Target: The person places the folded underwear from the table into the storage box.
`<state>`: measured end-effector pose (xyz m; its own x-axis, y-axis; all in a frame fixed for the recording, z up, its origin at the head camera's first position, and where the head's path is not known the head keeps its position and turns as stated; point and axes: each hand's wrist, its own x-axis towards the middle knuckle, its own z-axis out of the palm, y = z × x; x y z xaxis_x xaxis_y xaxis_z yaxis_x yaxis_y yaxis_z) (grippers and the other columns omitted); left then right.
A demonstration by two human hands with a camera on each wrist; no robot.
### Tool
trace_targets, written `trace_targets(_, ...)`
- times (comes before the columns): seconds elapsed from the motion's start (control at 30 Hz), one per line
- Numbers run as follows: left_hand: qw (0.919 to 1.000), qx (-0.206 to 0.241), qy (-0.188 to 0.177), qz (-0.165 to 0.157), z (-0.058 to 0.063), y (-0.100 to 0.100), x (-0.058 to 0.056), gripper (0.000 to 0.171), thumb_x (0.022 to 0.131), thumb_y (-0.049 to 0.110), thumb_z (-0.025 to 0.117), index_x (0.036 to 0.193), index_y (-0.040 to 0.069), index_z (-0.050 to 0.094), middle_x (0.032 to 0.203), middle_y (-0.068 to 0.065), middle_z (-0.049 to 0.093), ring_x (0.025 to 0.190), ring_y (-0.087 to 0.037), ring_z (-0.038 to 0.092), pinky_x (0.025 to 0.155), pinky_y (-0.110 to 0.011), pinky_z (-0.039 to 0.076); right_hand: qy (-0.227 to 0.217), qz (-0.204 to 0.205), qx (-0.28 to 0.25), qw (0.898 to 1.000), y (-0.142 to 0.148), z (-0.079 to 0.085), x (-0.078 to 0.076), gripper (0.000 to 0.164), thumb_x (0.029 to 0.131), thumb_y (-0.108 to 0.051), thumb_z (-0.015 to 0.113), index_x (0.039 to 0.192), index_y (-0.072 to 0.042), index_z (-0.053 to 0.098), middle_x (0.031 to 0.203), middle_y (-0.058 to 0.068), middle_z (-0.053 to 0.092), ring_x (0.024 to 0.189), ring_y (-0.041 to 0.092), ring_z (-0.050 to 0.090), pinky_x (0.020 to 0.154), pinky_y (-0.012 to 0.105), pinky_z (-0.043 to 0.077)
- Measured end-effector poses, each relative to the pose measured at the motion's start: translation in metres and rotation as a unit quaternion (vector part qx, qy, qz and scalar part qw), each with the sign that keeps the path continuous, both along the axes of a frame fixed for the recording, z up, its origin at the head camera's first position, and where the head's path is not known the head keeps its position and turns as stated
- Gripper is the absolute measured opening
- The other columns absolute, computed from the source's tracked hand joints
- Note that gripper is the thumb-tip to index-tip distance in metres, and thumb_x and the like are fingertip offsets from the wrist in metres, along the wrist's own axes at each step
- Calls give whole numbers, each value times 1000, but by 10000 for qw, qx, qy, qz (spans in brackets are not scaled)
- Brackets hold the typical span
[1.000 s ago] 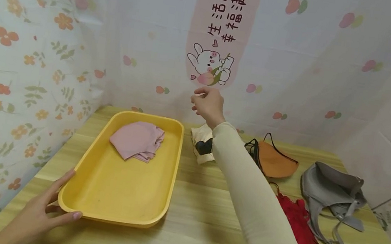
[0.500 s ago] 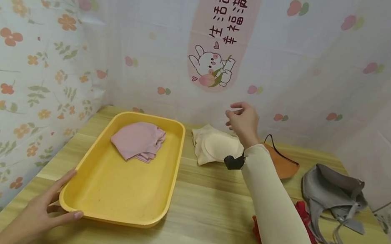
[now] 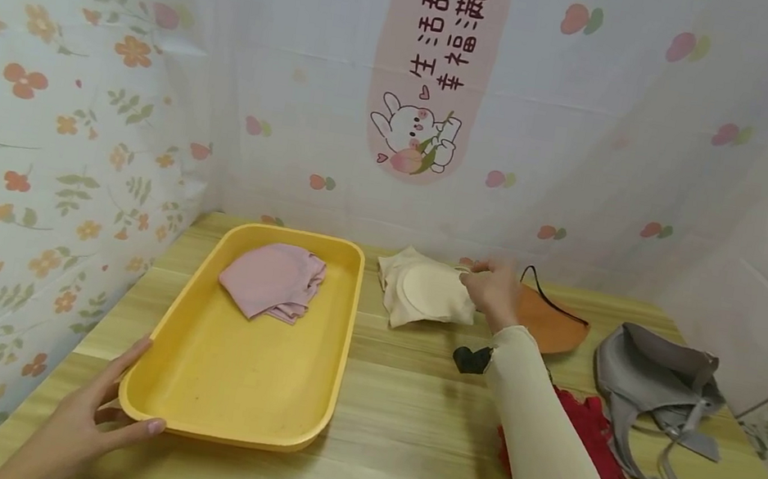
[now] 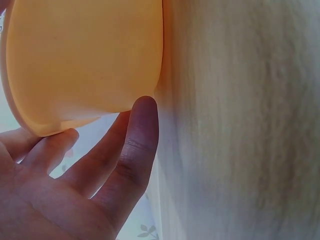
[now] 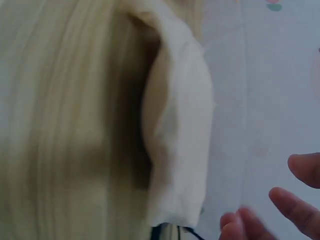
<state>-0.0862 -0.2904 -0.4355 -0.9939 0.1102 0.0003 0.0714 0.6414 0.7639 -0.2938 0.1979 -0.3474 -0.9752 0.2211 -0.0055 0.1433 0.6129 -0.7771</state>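
Observation:
In the head view, my left hand rests at the near left corner of the yellow basin, thumb at the front rim. The left wrist view shows its fairly straight fingers against the basin's outer wall. Inside the basin lies a folded, smooth pink garment. My right hand, somewhat blurred, hovers at the right end of a folded beige bra. Seen from the right wrist, the fingers are loosely bent with nothing between them, beside the bra's pale cup. A dark heart-shaped piece hangs by the right cuff.
Right of the beige bra lies an orange-brown garment with black straps. Further right are a red lacy one, partly behind the right sleeve, and a grey strappy one. Printed curtains enclose the wooden table at the back and sides.
My right hand has moved right and down, from above the beige bra's left end to its right end. More of the beige bra shows. My left hand stays at the basin.

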Motion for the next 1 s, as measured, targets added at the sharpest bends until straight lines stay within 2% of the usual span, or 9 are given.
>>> trace_targets(0.03, 10000, 29, 25, -28, 0, 0, 0, 103, 92, 20, 75, 163, 28, 2, 168, -24, 10, 133, -57, 44, 80, -12, 54, -77, -9, 126, 9999, 1, -3, 1, 37, 96, -23, 62, 127, -3, 64, 145, 21, 54, 79, 23, 56, 66, 33, 52)
trace_targets(0.17, 10000, -4, 64, -25, 0, -1, 0, 103, 91, 20, 75, 163, 32, 1, 170, -16, 6, 136, -55, 42, 82, -9, 53, -364, 111, 700, 9968, 2, -15, 2, 42, 96, -29, 61, 130, -3, 61, 125, 22, 66, 96, 33, 60, 79, 41, 55)
trace_targets(0.27, 10000, -24, 28, 11, 1, 0, 0, 103, 92, 22, 75, 162, 34, 1, 170, -11, 4, 136, -54, 42, 83, -8, 52, -563, 285, 787, 9949, 2, -22, 1, 45, 97, -30, 60, 133, -2, 58, 108, 19, 69, 94, 33, 62, 80, 43, 55)
trace_targets(0.4, 10000, 67, 32, -49, 2, 1, 0, 104, 92, 20, 75, 163, 32, 0, 170, -18, 4, 135, -62, 37, 85, -18, 59, -866, 315, -137, 9956, 4, -33, -1, 48, 98, -27, 61, 139, -4, 53, 101, 11, 64, 64, 18, 47, 63, 34, 47)
trace_targets(0.47, 10000, 53, 29, -61, 2, 2, 1, 104, 91, 20, 75, 163, 30, 0, 169, -22, 5, 135, -62, 37, 85, -21, 60, -1008, 236, -733, 9919, 5, -40, -3, 48, 98, -25, 61, 141, -7, 51, 107, 7, 60, 60, 12, 38, 56, 31, 42)
trace_targets(0.57, 10000, 69, -5, -35, 1, 3, 2, 104, 91, 19, 75, 164, 27, 1, 168, -23, 7, 134, -62, 38, 82, -19, 58, -1048, 182, -1410, 9843, 4, -48, -4, 48, 99, -22, 59, 144, -8, 50, 124, 15, 58, 59, 11, 33, 54, 29, 41)
trace_targets(0.67, 10000, 68, -65, 32, 1, 3, 2, 103, 92, 19, 75, 164, 27, 2, 168, -23, 9, 134, -59, 40, 80, -13, 54, -992, 174, -1598, 9820, 2, -54, -5, 47, 100, -21, 60, 144, -9, 51, 145, 17, 49, 69, 11, 42, 61, 29, 49)
trace_targets(0.77, 10000, 11, -37, 56, 1, 3, 2, 102, 92, 21, 75, 163, 29, 2, 169, -21, 9, 133, -56, 43, 80, -13, 54, -937, 153, -1651, 9817, -1, -55, -5, 47, 99, -19, 61, 144, -9, 51, 150, 18, 46, 76, 12, 49, 69, 30, 54)
trace_targets(1.0, 9999, 139, 59, -65, 1, 2, 2, 103, 92, 21, 75, 163, 31, 1, 169, -19, 7, 134, -58, 41, 87, -28, 62, -882, -132, -1336, 9870, -8, -63, -8, 46, 91, -15, 69, 134, -2, 57, 113, 13, 65, 81, 18, 60, 72, 30, 52)
